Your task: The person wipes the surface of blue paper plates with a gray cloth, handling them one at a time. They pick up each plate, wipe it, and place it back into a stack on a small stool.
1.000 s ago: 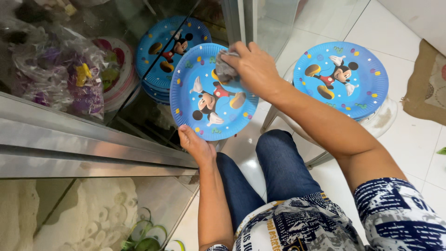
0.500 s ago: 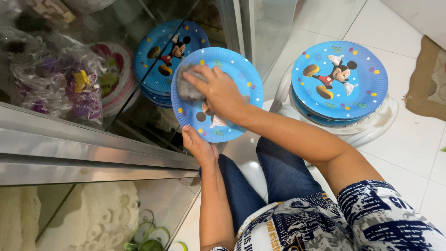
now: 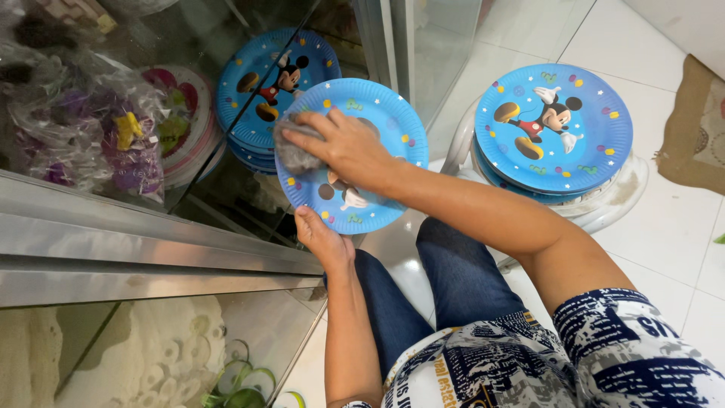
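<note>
The left hand (image 3: 323, 240) pinches the near rim of a blue cartoon paper plate (image 3: 381, 121), holding it above the lap. The right hand (image 3: 347, 147), arm reaching across, presses a crumpled grey cloth (image 3: 293, 151) onto the plate's face.

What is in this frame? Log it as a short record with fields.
Left hand: grips the lower rim of a blue cartoon paper plate.
Right hand: presses a grey cloth on that plate's face.
Stool stack: matching plates on a white plastic stool.
Cabinet stack: more blue plates behind the glass.
Floor: white tiles.
</note>
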